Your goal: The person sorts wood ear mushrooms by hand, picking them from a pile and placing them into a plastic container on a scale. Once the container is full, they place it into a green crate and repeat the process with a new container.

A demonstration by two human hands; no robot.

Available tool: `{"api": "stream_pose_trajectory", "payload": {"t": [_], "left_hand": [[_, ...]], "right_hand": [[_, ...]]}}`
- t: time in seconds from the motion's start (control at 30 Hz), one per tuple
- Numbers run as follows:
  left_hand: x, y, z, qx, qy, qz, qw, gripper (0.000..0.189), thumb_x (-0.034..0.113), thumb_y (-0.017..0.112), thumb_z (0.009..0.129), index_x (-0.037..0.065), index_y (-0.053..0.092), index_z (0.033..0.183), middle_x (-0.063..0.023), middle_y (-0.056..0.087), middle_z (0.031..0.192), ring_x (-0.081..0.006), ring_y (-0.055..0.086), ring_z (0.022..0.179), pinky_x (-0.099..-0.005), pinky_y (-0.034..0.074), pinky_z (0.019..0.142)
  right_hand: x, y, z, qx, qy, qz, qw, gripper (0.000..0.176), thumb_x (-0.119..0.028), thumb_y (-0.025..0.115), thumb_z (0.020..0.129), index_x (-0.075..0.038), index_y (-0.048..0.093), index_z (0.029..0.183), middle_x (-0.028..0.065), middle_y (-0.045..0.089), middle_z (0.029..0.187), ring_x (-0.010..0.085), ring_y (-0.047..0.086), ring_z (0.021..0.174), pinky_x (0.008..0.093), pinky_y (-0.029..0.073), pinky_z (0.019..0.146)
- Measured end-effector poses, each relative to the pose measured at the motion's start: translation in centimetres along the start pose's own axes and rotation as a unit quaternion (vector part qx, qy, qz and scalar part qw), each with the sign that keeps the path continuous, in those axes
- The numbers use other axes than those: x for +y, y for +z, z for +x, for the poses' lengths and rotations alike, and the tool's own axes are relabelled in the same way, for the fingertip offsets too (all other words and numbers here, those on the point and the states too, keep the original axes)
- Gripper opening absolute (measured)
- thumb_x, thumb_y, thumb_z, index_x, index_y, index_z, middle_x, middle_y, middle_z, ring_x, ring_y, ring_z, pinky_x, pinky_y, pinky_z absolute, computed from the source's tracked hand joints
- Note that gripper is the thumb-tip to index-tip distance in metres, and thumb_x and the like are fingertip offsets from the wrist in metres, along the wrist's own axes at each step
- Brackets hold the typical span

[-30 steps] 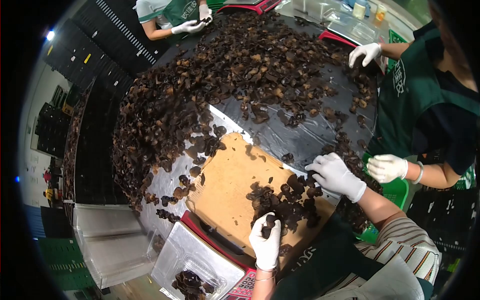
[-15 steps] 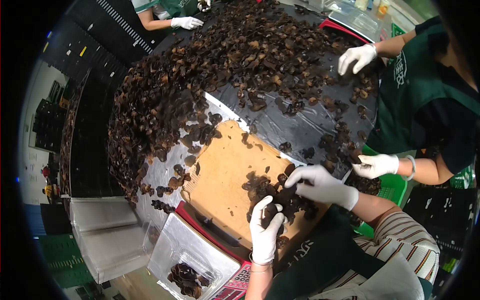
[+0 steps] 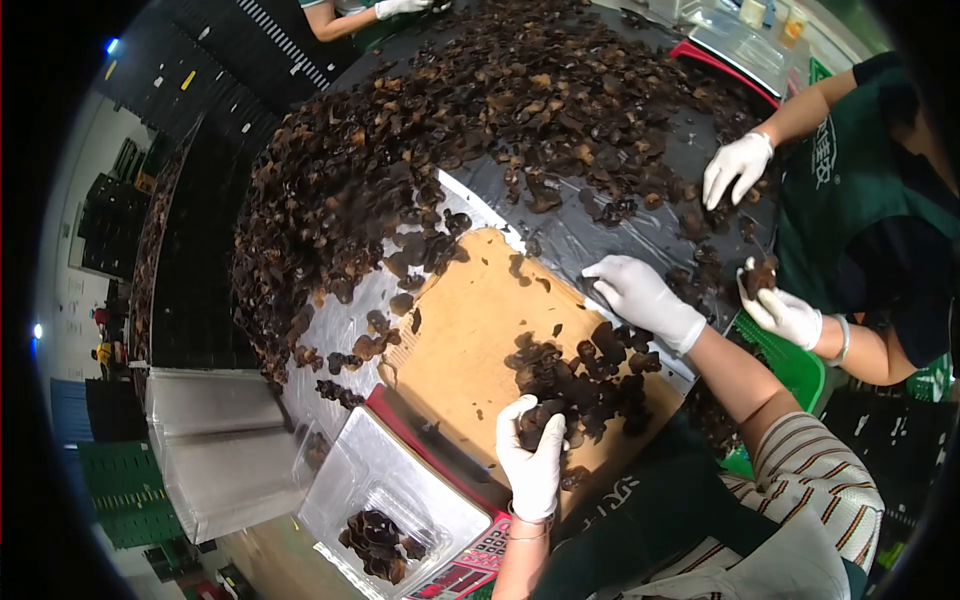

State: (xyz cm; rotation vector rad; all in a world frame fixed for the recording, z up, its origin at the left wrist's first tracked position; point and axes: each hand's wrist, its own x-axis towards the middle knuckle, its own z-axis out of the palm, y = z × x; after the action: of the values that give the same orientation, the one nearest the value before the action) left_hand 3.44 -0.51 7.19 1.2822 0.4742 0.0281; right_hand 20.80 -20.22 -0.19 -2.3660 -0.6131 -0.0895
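Dark brown, nearly black fungus pieces (image 3: 480,110) all over, tan cardboard (image 3: 465,335) at the near edge of the table (image 3: 335,330). White gloves on left hand (image 3: 530,465) and right hand (image 3: 640,295). The sleeve (image 3: 810,470) is striped brown and white, the scale (image 3: 400,428) red-rimmed.

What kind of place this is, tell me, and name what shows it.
Probably a food sorting and packing workshop. A heap of dried mushrooms covers the plastic-sheeted table, a co-worker's gloved hand picks through it, and a clear tray holding a portion sits on a scale.
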Motion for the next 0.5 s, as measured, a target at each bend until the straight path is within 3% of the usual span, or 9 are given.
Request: {"api": "stream_pose_trajectory", "payload": {"t": [0.03,0.07,0.13,0.2,0.27,0.37,0.5], "left_hand": [[0.0,0.0,0.0,0.004,0.002,0.001,1.0,0.036,-0.005,0.063,0.085,0.004,0.051,0.117,-0.0048,0.062,0.093,-0.0064,0.054,0.068,-0.0193,0.047,0.056],[-0.1,0.0,0.0,0.006,0.004,0.002,1.0,0.036,-0.005,0.062,0.085,0.004,0.051,0.119,-0.0049,0.062,0.094,-0.0063,0.055,0.069,-0.0194,0.047,0.057],[-0.1,-0.1,-0.1,0.006,0.005,0.017,1.0,0.038,-0.005,0.061,0.086,0.003,0.05,0.121,-0.0055,0.061,0.097,-0.0072,0.055,0.072,-0.0201,0.047,0.059],[-0.1,-0.2,0.0,0.003,0.005,0.045,0.999,0.04,-0.005,0.06,0.086,0.003,0.05,0.124,-0.0064,0.059,0.101,-0.0092,0.055,0.076,-0.0213,0.048,0.06],[0.0,0.0,0.0,0.007,0.013,0.047,0.999,0.039,-0.004,0.06,0.087,0.003,0.051,0.125,-0.0072,0.062,0.101,-0.0082,0.056,0.075,-0.0213,0.048,0.062],[0.2,0.0,-0.2,-0.027,0.005,-0.02,0.999,0.042,-0.003,0.059,0.088,0.002,0.05,0.129,-0.0086,0.062,0.105,-0.0097,0.059,0.079,-0.0224,0.05,0.064],[0.4,-0.7,-0.3,-0.067,-0.043,-0.034,0.996,0.044,0.0,0.059,0.088,0.003,0.051,0.131,-0.0076,0.062,0.105,-0.009,0.059,0.077,-0.0212,0.049,0.062]], "right_hand": [[-2.2,-0.8,0.1,0.003,0.065,0.123,0.99,0.021,-0.011,0.061,0.084,-0.004,0.067,0.103,0.0113,0.066,0.09,0.0228,0.063,0.078,0.0309,0.05,0.073],[-4.4,-1.9,0.0,-0.073,0.164,0.227,0.957,0.021,-0.009,0.06,0.086,-0.003,0.068,0.104,0.0074,0.067,0.09,0.0117,0.062,0.077,0.0253,0.049,0.072],[-6.6,-2.3,-1.1,-0.146,0.133,0.36,0.912,0.024,-0.009,0.063,0.086,-0.003,0.067,0.109,0.0028,0.067,0.092,0.0048,0.059,0.081,0.0217,0.047,0.074],[-8.2,-1.9,-2.2,-0.223,0.177,0.472,0.834,0.029,-0.01,0.065,0.086,-0.002,0.065,0.113,0.0007,0.065,0.094,0.0051,0.058,0.083,0.0208,0.047,0.076],[-9.2,-1.2,-3.0,-0.251,0.185,0.526,0.791,0.034,-0.007,0.066,0.084,-0.002,0.062,0.117,-0.0002,0.063,0.091,0.0042,0.057,0.085,0.0202,0.046,0.079],[-10.5,-1.0,-3.4,-0.287,0.169,0.516,0.789,0.037,-0.005,0.064,0.084,-0.003,0.057,0.12,-0.0014,0.061,0.088,0.0033,0.054,0.083,0.0204,0.046,0.076],[-10.9,-0.4,-4.3,-0.266,0.126,0.535,0.792,0.038,-0.004,0.068,0.083,-0.004,0.053,0.118,-0.0037,0.055,0.082,0.0016,0.053,0.08,0.0184,0.045,0.07]]}}
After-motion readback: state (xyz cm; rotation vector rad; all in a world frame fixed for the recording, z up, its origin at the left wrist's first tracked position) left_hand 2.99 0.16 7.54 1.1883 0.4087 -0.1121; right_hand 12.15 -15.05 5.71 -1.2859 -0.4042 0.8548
